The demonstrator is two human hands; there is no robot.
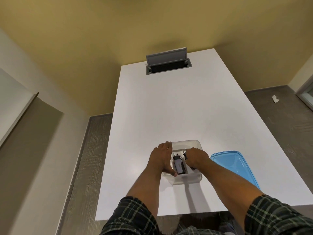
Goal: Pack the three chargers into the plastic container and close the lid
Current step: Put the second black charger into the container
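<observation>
Closest to the camera are 2 dark plaid sleeves (133, 216), pushed up, w/ bare arms going out over a white table (152, 102). The clear plastic container (183, 178) sits on the table near the front edge, lid off. The left hand (163, 157) is laid along the container's left side, fingers spread flat on the wall and the thumb down at the near left corner; it steadies the box and grips nothing else. The right hand (197, 156) is down inside the right part of the container, fingers curled around a black charger (186, 156) w/ its 2 metal pins poking up past the knuckles. Most of that charger is hidden under the hand, so can't tell if it rests on the bottom or is held a bit above it. Just left of it, inside the box between the 2 hands, lies a grey charger (179, 164) w/ a black plug end pointing away from the person. Can't tell if a 3rd charger is in there; the right hand covers that part. The blue lid (237, 165) lies flat on the table just to the right of the container, partly behind the right arm, not touching the box as far as I can see. Far back on the table is a grey cable hatch (167, 64) w/ its flap tipped up. Past the table is a yellow wall (118, 31), and on the grey floor at the right lies a small white scrap (275, 99).
</observation>
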